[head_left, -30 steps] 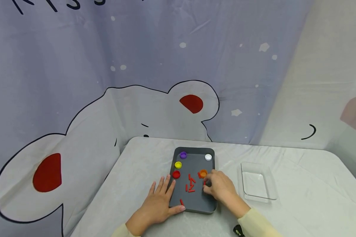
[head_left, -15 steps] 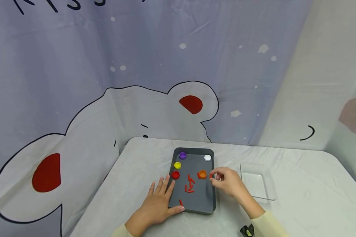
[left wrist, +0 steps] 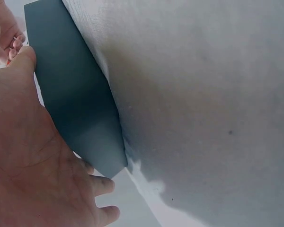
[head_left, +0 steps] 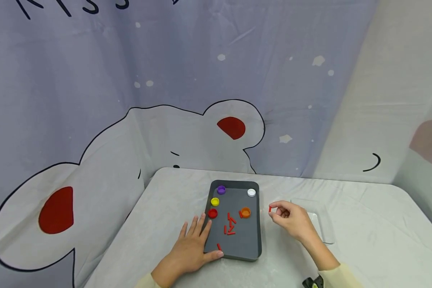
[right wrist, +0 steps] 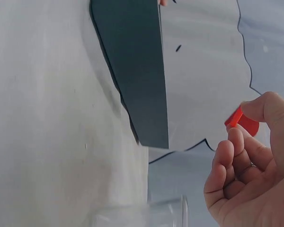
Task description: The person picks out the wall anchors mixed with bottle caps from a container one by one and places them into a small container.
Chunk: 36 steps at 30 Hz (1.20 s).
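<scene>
Hangs farther right than half a second ago, now just beyond the right edge of the gray tray (head_left: 245, 242) and near the clear box (head_left: 328, 226), with a red stick (head_left: 270, 209) pinched between thumb and fingers of the right hand (head_left: 294, 221), seemingly by its ends, though too small to be sure. Rests the left hand (head_left: 188, 249) along the tray's near left rim with fingers straight and spread, probably to steady it, while presumably relying on the raised walls to keep other red sticks (head_left: 231, 233) from rolling onto the surface (head_left: 137, 256).

Fabric-walled corner or booth; whether home or studio could not be told. Printed drapes (head_left: 187, 52), with cartoon-animal outlines, lettering and pale stars, hung behind and beside a white-covered table (head_left: 367, 224).
</scene>
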Each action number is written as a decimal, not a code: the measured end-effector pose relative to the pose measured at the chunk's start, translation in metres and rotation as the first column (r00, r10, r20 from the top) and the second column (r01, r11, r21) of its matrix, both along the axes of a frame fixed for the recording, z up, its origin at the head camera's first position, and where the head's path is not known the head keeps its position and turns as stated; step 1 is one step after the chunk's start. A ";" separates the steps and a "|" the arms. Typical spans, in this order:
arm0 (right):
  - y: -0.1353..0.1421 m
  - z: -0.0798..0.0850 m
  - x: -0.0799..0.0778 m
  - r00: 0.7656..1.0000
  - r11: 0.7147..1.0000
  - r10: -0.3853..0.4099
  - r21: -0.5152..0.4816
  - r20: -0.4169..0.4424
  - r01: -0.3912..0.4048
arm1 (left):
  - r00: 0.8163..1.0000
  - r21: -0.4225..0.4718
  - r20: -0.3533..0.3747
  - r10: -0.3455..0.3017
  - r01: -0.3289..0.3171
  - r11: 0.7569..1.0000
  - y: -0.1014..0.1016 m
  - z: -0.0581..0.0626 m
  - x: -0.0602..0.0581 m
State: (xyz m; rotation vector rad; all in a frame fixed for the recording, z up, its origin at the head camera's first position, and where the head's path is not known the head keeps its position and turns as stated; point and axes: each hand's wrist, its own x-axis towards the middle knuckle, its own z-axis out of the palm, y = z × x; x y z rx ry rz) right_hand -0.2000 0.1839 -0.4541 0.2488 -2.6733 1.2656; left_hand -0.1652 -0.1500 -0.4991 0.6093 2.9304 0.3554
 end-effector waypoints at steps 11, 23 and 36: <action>0.027 0.001 0.004 0.999 0.999 -0.034 0.034 0.000 0.034 | 1.000 0.002 -0.003 0.000 0.000 1.000 0.000 0.000 0.000; 0.053 0.004 0.008 0.998 0.996 -0.065 0.059 0.006 0.065 | 1.000 0.005 -0.002 -0.001 0.001 1.000 0.001 0.004 0.002; 0.076 0.006 0.011 0.993 0.992 -0.105 0.078 0.044 0.102 | 1.000 -0.011 0.004 0.007 -0.007 1.000 0.001 0.000 0.000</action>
